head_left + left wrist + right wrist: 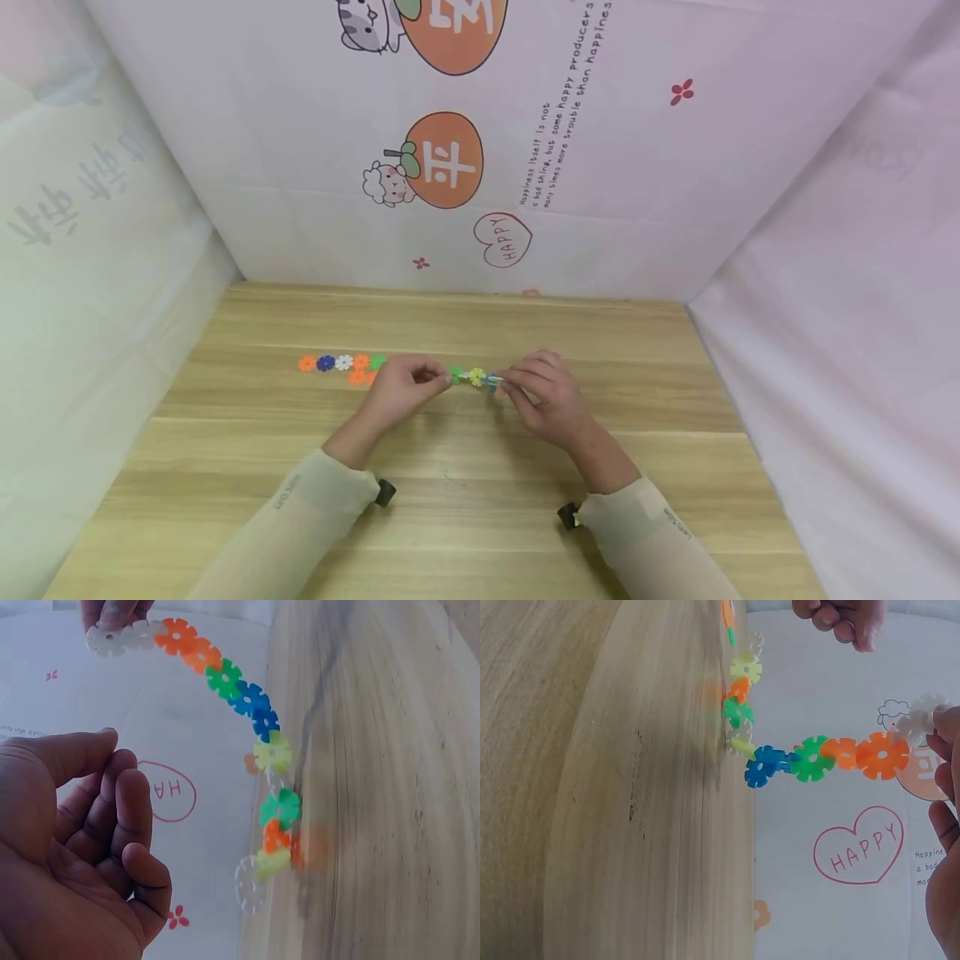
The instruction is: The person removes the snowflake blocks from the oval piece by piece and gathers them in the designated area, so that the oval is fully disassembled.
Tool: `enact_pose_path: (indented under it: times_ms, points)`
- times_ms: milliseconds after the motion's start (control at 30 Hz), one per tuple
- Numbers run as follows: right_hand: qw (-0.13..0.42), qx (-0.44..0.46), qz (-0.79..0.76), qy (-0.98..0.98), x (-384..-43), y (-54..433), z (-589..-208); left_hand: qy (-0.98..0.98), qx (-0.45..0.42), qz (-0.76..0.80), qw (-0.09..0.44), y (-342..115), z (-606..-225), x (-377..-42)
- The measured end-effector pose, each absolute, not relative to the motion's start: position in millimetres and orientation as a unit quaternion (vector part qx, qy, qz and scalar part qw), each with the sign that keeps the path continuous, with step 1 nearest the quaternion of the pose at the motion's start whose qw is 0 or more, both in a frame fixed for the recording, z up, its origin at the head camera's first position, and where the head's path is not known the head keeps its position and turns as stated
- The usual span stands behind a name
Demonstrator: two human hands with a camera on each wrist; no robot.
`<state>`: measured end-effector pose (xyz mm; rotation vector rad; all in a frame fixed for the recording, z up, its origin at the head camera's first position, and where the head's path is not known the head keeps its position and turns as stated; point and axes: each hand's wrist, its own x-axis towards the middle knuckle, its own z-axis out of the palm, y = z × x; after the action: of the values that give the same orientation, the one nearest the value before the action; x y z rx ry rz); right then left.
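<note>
A chain of interlocking flower-shaped plastic discs, in white, orange, green, blue and yellow, curves between the two hands. My right hand pinches the white disc at its raised end. From there the chain slopes down, and its other part lies low by the tabletop, ending in a white disc. My left hand hovers beside the chain, thumb and forefinger tips close together and the other fingers loosely bent. Nothing shows between its fingers, and the wrist views show it apart from the discs.
To the left on the wooden table lie several more discs in a row, among them a dark blue disc and an orange disc; the left hand partly covers others. A printed white sheet rises behind the table.
</note>
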<state>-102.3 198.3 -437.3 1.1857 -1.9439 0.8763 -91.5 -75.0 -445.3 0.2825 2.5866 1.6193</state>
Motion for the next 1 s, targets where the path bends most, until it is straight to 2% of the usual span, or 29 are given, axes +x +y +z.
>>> enact_pose_path:
  times_ms: [300,1000]
  points:
    - [0.344,0.461,0.337,-0.746,-103,196,-436,0.828,0.127,0.543,0.052,-57,-440,-89]
    - [0.344,0.469,0.336,-0.741,-104,190,-440,0.815,0.194,0.546,0.008,-44,-435,-87]
